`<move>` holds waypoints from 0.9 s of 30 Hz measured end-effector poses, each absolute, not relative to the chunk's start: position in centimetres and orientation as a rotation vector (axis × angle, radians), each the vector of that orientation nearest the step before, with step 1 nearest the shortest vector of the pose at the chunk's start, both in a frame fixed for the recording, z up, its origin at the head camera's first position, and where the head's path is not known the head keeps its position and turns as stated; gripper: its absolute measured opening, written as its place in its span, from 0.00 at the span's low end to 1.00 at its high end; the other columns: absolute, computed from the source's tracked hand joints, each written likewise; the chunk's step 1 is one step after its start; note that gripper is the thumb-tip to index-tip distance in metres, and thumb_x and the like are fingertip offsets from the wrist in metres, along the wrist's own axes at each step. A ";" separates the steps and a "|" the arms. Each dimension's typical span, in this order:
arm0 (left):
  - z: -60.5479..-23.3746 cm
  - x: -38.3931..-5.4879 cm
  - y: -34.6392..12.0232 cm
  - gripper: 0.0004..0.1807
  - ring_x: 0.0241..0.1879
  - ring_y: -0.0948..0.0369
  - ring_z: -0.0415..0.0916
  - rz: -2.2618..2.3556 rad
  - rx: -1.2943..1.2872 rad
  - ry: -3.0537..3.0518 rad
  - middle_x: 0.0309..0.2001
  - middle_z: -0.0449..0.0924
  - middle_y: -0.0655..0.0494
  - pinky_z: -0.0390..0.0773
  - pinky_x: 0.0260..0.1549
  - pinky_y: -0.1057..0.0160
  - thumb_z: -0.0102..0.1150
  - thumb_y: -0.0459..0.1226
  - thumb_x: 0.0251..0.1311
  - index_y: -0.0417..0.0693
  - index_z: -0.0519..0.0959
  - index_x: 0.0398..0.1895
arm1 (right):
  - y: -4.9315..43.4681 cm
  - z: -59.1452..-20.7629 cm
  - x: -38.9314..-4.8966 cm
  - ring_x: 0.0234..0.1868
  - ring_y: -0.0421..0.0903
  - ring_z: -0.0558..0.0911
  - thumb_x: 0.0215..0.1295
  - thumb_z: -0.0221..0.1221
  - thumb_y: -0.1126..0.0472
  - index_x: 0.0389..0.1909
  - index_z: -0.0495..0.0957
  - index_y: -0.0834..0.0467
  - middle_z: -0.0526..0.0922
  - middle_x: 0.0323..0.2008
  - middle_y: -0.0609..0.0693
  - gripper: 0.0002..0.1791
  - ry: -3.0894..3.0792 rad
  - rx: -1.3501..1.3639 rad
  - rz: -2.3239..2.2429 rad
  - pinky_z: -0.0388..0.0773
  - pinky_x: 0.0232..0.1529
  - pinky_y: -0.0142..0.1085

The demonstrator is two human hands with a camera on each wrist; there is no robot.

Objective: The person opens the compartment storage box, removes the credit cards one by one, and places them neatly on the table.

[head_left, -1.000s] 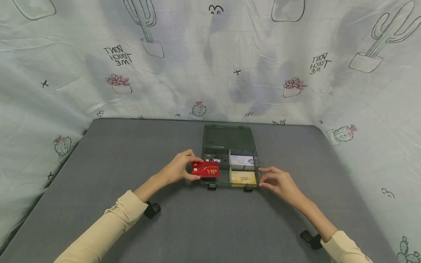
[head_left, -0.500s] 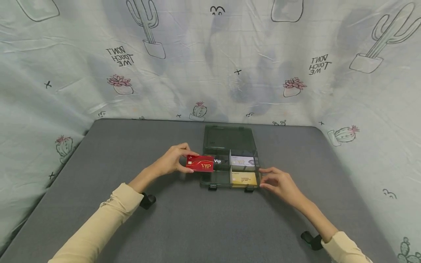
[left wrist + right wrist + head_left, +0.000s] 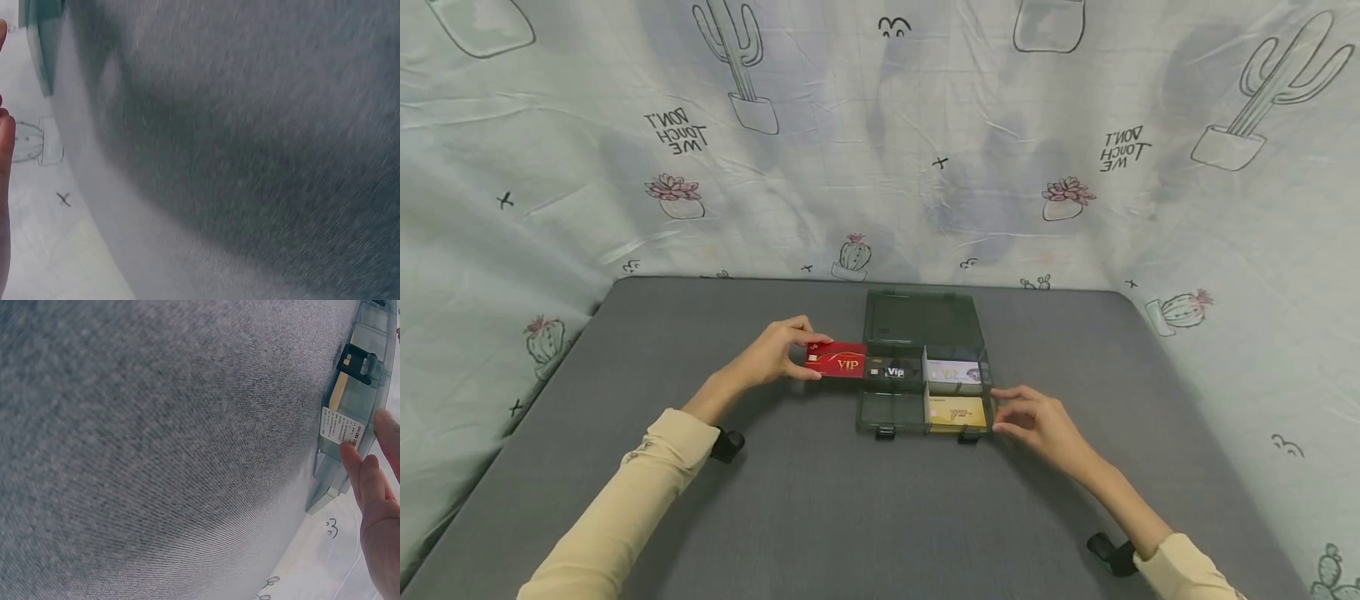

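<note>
My left hand pinches a red VIP card by its left end, between thumb and fingers. The card is just left of an open, see-through dark green storage box. In that box lie a black VIP card at back left, a white card at back right and a gold card at front right. The front left compartment holds no card. Fingertips of my right hand touch the box's right wall, beside its label. In the left wrist view only finger edges show.
The box lid lies folded back toward the far table edge. Two black latches stick out at the front. Grey cloth covers the table, and a cactus-print curtain hangs behind and at both sides.
My left hand has carried the red VIP card from over the front left compartment leftward and back, past the box's left wall. The black card is now uncovered. My right hand stays in place.
</note>
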State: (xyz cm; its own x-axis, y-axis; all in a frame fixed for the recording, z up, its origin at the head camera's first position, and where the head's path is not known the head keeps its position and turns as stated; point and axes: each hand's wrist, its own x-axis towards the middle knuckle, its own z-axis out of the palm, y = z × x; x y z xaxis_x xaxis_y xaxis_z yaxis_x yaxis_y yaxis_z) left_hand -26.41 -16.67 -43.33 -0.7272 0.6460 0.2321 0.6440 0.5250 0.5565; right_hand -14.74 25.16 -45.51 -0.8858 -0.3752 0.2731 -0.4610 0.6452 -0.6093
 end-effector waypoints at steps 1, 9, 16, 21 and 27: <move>-43.3 -26.6 -16.8 0.31 0.38 0.53 0.72 0.991 1.149 2.748 0.35 0.70 0.56 0.76 0.35 0.51 0.78 0.34 0.41 0.39 0.80 0.53 | 25.2 -45.5 -14.7 0.46 0.59 0.82 0.49 0.70 0.72 0.25 0.82 0.54 0.80 0.47 0.61 0.10 -2.739 0.699 1.071 0.80 0.43 0.40; -43.0 -28.2 -17.6 0.31 0.38 0.52 0.70 0.939 1.078 2.804 0.35 0.71 0.53 0.74 0.34 0.55 0.77 0.34 0.42 0.37 0.79 0.54 | 25.3 -45.6 -14.8 0.46 0.59 0.82 0.48 0.70 0.72 0.25 0.82 0.54 0.80 0.47 0.61 0.10 -2.738 0.700 1.089 0.80 0.43 0.40; -42.6 -30.0 -17.8 0.31 0.41 0.48 0.70 0.880 0.959 2.822 0.37 0.70 0.51 0.71 0.38 0.55 0.75 0.35 0.45 0.39 0.78 0.57 | 25.3 -45.4 -14.9 0.45 0.58 0.82 0.48 0.70 0.72 0.25 0.82 0.54 0.80 0.47 0.61 0.11 -2.722 0.709 1.088 0.80 0.42 0.39; -42.3 -31.3 -17.7 0.31 0.44 0.48 0.69 0.854 0.865 2.829 0.38 0.70 0.48 0.71 0.40 0.53 0.74 0.34 0.47 0.39 0.77 0.58 | 25.4 -45.4 -15.0 0.45 0.58 0.82 0.48 0.70 0.72 0.25 0.82 0.54 0.81 0.47 0.61 0.10 -2.718 0.712 1.086 0.80 0.42 0.38; -42.2 -32.4 -17.8 0.30 0.42 0.47 0.69 0.822 0.885 2.864 0.37 0.69 0.48 0.71 0.40 0.51 0.74 0.34 0.47 0.38 0.78 0.56 | 25.4 -45.3 -15.0 0.44 0.56 0.83 0.48 0.69 0.73 0.25 0.82 0.54 0.81 0.46 0.61 0.10 -2.701 0.725 1.092 0.80 0.41 0.38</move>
